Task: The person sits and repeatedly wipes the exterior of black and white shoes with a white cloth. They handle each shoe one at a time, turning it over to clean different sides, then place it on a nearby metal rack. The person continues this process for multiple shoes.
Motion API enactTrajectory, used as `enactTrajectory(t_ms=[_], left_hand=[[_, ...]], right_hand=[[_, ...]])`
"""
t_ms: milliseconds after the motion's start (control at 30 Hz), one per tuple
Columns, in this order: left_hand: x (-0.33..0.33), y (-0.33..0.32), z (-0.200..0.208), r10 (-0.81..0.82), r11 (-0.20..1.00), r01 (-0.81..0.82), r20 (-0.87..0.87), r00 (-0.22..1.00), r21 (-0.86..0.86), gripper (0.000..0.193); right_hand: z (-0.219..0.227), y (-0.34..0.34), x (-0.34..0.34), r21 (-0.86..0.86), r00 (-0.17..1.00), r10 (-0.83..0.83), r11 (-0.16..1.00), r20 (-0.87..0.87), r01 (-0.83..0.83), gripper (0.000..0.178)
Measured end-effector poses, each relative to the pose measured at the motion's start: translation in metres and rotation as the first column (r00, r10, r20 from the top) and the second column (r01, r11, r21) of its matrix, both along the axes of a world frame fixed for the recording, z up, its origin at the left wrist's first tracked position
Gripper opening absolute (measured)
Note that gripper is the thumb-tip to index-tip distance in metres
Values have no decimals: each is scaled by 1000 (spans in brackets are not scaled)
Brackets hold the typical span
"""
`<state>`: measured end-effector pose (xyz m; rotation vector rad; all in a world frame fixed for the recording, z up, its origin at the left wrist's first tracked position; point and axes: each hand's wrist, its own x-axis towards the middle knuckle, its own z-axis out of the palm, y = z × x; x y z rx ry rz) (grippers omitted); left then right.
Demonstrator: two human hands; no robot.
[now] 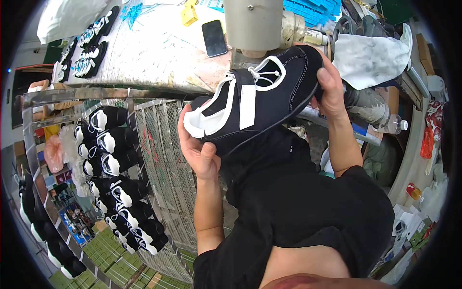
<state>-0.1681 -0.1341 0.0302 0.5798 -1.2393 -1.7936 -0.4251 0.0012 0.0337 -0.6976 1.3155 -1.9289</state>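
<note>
A black shoe (279,103) with white trim, a white strap patch and a pale elastic lace is held up between both hands, in front of my body. My left hand (201,156) grips it at the heel, the thumb on the near side by the white collar. At the toe end, my right hand (331,89) is closed round the sole edge, thumb on the near side. The opening of the shoe faces up and to the left. Fingers behind the shoe are mostly hidden.
Behind the shoe stands a grey machine column (253,24). A phone (214,38) and a yellow block (189,15) lie on the worktable (149,53), with several shoes (91,60) at its far left. A rack of black-and-white shoes (115,164) stands left. A white cloth (368,60) drapes at right.
</note>
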Motion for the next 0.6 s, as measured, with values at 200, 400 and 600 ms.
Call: enactTrajectory(t_ms=[200, 400, 600], left_hand=[[-18, -8, 17, -57, 995, 63, -70, 996, 81, 98], [-28, -15, 17, -121, 990, 125, -62, 991, 67, 96], [-24, -18, 12, -102, 994, 101, -40, 994, -36, 97]], right_hand=[[-8, 11, 2, 40, 989, -121, 991, -85, 125, 83], [-4, 19, 3, 72, 965, -197, 975, -172, 212, 88], [-3, 27, 5, 81, 995, -88, 992, -56, 93, 77]])
